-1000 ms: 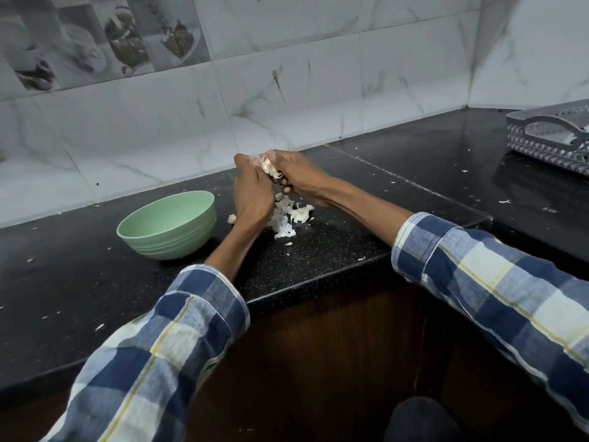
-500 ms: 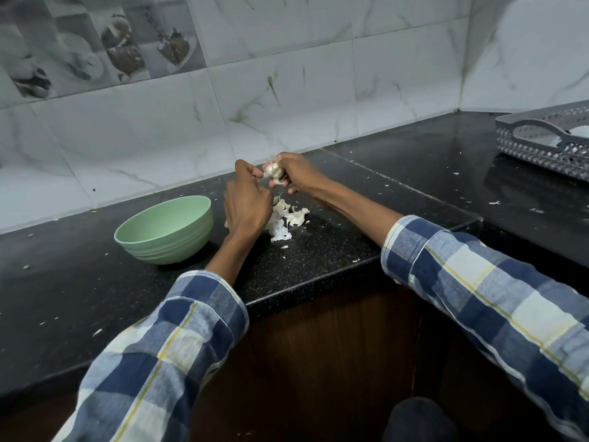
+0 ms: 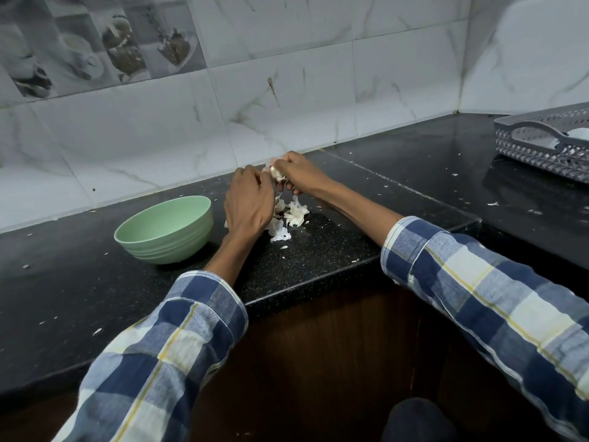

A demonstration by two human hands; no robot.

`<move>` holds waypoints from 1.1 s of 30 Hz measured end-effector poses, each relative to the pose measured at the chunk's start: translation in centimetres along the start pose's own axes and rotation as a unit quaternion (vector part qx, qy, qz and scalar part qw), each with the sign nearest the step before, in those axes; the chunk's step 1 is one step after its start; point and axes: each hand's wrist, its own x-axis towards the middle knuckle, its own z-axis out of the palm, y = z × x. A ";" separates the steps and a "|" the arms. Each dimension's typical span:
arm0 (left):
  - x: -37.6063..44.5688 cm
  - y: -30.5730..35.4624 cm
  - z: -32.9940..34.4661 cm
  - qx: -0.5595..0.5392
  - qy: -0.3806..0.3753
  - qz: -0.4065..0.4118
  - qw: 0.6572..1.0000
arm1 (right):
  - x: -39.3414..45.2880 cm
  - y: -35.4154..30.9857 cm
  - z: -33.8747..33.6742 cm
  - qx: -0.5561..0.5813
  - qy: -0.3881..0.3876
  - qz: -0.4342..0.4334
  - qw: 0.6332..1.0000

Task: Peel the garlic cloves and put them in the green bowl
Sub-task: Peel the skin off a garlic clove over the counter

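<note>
While two hands, left hand, right hand, pinch one garlic clove, one green bowl beside.

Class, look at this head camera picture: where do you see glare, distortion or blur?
Head view: soft glare streaks the black countertop near the grey basket; wide-angle distortion bends the wall tiles' lines; the garlic clove between the left hand and right hand is slightly blurred.

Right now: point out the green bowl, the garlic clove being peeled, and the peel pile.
green bowl (image 3: 145, 225): head view, near rim.
garlic clove (image 3: 276, 172): head view, exposed part between the hands.
peel pile (image 3: 294, 215): head view, middle of the scraps.
</note>
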 end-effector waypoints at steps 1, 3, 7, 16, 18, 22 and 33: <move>0.0 0.1 0.0 -0.007 -0.001 -0.004 1.000 | 0.0 -0.1 0.1 0.007 -0.002 -0.004 1.000; 0.1 0.1 -0.1 -0.013 -0.015 -0.010 1.000 | -0.1 -0.4 0.2 0.024 -0.010 -0.010 1.000; 0.1 0.1 0.0 -0.055 -0.057 -0.003 0.997 | -0.3 -0.7 0.4 0.022 -0.026 -0.026 0.999; -0.3 0.3 -0.1 -0.048 -0.038 0.018 0.998 | -0.3 -0.8 0.3 0.072 -0.050 0.013 0.996; -0.3 0.2 -0.1 -0.047 -0.027 0.024 0.998 | -0.3 -0.9 0.3 0.112 -0.059 0.020 0.992; 0.0 0.1 0.0 -0.071 -0.017 0.012 0.997 | -0.3 -0.9 0.5 0.156 -0.062 0.011 0.986; 0.0 0.8 -0.1 -0.137 -0.010 -0.002 0.990 | -0.7 -1.3 1.4 0.158 -0.048 0.009 0.986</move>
